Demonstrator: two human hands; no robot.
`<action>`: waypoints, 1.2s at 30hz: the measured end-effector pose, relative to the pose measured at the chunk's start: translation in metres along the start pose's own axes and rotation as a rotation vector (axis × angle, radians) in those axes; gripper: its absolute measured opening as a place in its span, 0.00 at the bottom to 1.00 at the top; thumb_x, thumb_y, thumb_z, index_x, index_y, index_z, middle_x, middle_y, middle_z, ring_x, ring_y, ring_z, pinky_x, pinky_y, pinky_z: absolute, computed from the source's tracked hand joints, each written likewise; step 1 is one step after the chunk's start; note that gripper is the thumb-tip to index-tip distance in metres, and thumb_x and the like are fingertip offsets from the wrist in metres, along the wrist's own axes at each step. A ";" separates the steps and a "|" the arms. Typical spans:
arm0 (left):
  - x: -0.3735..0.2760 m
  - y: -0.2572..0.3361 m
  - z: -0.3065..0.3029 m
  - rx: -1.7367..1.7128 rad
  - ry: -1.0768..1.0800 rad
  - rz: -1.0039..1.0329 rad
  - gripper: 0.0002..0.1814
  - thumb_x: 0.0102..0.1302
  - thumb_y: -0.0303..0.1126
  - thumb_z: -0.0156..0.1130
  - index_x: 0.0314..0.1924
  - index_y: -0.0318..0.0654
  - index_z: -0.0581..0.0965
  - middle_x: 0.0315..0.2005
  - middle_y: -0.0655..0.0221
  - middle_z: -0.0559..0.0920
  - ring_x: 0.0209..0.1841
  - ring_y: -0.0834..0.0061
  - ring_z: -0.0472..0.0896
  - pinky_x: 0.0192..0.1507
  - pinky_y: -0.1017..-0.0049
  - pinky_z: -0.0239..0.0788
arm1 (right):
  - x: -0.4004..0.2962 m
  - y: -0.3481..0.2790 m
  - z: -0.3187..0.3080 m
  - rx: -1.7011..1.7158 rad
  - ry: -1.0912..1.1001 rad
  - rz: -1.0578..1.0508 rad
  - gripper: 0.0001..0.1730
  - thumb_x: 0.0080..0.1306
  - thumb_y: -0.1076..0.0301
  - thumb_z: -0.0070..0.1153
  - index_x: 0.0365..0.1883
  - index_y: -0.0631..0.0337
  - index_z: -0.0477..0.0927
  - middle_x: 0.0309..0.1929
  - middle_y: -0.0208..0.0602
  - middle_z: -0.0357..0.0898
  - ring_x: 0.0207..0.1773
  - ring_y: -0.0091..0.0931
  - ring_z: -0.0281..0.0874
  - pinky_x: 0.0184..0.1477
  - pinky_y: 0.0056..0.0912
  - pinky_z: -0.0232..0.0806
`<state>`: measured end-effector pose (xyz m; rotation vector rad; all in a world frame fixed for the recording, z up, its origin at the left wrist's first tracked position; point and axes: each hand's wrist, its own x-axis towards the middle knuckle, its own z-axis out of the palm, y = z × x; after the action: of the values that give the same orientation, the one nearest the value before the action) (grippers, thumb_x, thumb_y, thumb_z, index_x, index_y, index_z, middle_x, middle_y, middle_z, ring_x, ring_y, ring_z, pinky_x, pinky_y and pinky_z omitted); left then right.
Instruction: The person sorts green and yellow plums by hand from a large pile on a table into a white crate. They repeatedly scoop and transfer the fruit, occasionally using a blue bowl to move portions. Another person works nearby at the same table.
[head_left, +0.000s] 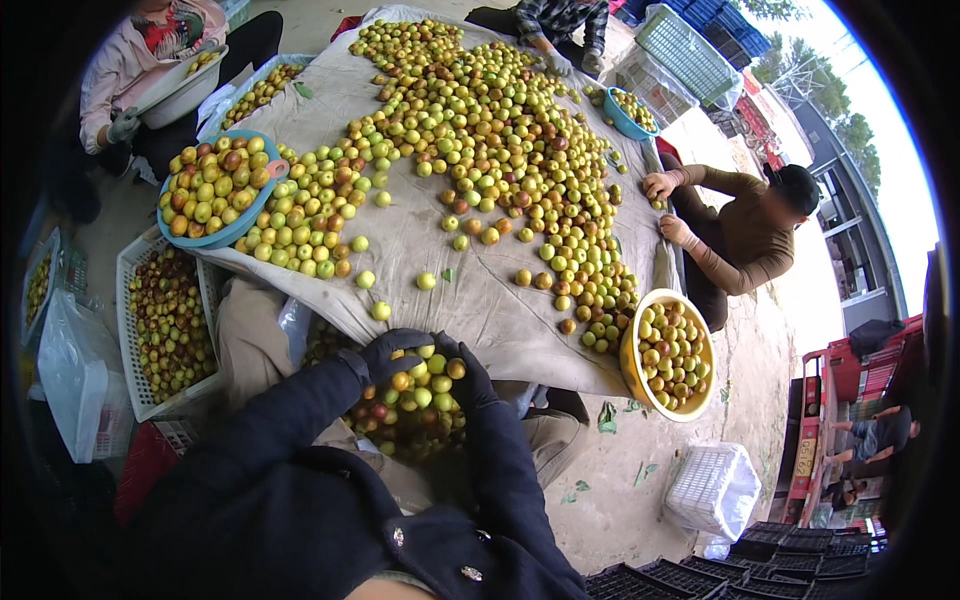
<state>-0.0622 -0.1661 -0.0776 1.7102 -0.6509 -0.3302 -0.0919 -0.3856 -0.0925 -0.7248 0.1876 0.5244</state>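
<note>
My left hand (388, 356), in a dark glove, and my right hand (469, 373), gloved alike, cup a cluster of green and reddish jujube-like fruits (424, 381) between them. They are at the near edge of a cloth-covered table (480, 330), above more fruits at my lap; what holds those is hidden by my sleeves. A large spread of the same fruits (510, 127) lies across the cloth. A heaped blue basin (217, 238) stands on the table's left corner, and a yellow basin (634, 379) full of fruits is at the right corner.
A white plastic crate (135, 352) of fruits stands at my left, beside plastic-lined crates. A co-worker (739, 225) sits at the right edge, others at the far side and far left. A small blue basin (619, 120) is far right. An empty white crate (694, 480) and black crates (675, 577) are on the ground.
</note>
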 end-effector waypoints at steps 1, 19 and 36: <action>-0.010 0.004 0.002 0.037 -0.005 0.039 0.17 0.64 0.31 0.63 0.53 0.37 0.79 0.53 0.60 0.80 0.59 0.66 0.76 0.62 0.67 0.65 | -0.024 -0.016 0.035 -0.167 0.061 0.124 0.33 0.75 0.53 0.39 0.71 0.66 0.59 0.73 0.44 0.58 0.76 0.35 0.53 0.77 0.36 0.41; 0.299 -0.039 -0.077 1.045 0.137 -0.308 0.11 0.64 0.33 0.56 0.44 0.43 0.80 0.42 0.57 0.81 0.42 0.57 0.82 0.42 0.61 0.74 | 0.030 -0.134 -0.084 0.654 0.395 -0.476 0.46 0.71 0.36 0.40 0.73 0.64 0.51 0.75 0.43 0.52 0.76 0.38 0.49 0.73 0.46 0.49; -0.172 0.093 -0.201 0.729 0.793 -0.327 0.08 0.65 0.32 0.59 0.37 0.35 0.77 0.29 0.59 0.80 0.35 0.56 0.80 0.37 0.65 0.70 | 0.042 -0.143 -0.124 -2.835 0.595 -0.729 0.15 0.67 0.64 0.43 0.47 0.56 0.78 0.56 0.36 0.77 0.57 0.34 0.73 0.62 0.57 0.58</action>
<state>-0.1129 0.0837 0.0391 2.4192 0.1366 0.4199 0.0202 -0.5424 -0.1150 -3.4813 -0.5119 -0.6705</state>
